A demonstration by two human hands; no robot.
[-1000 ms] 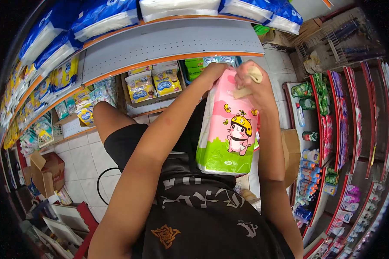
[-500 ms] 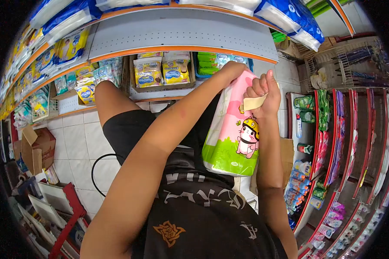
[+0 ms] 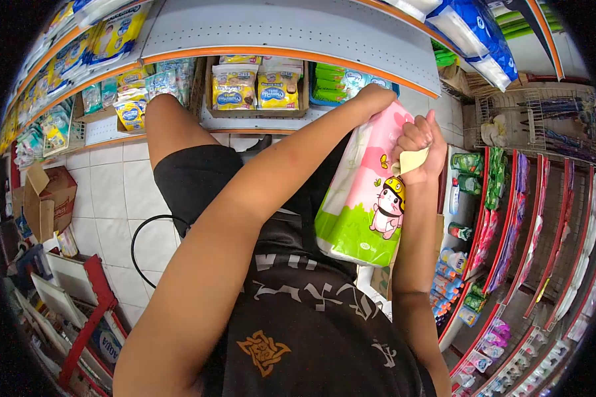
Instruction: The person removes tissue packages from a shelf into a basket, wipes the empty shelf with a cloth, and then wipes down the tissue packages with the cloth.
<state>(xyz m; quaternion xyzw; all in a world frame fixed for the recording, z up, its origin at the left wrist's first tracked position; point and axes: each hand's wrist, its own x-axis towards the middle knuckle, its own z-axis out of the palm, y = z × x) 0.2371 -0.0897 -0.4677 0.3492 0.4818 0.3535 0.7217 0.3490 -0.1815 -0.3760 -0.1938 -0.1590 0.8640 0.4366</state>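
A pink and green soft pack (image 3: 361,192) with a cartoon animal in a yellow helmet leans tilted over my lap. At its upper end, my left hand (image 3: 376,99) is curled over the edge, its fingertips hidden behind the pack. My right hand (image 3: 417,142) is in a fist against the pack's right side, thumb pointing up. From that fist sticks a pale yellow slip (image 3: 414,161), which looks like paper. My right forearm runs along the pack's right edge.
Ahead is a grey shelf (image 3: 278,30) with an orange edge. Beneath it stand a cardboard box of yellow packets (image 3: 277,89) and a blue basket with green packs (image 3: 329,83). Red-edged racks (image 3: 503,231) rise on the right. An open carton (image 3: 58,198) sits on the left floor.
The view has shifted slightly, so the shelves appear farther right and lower. My right fist has moved a little rightward with the yellow slip; my left hand stays at the pack's upper end.
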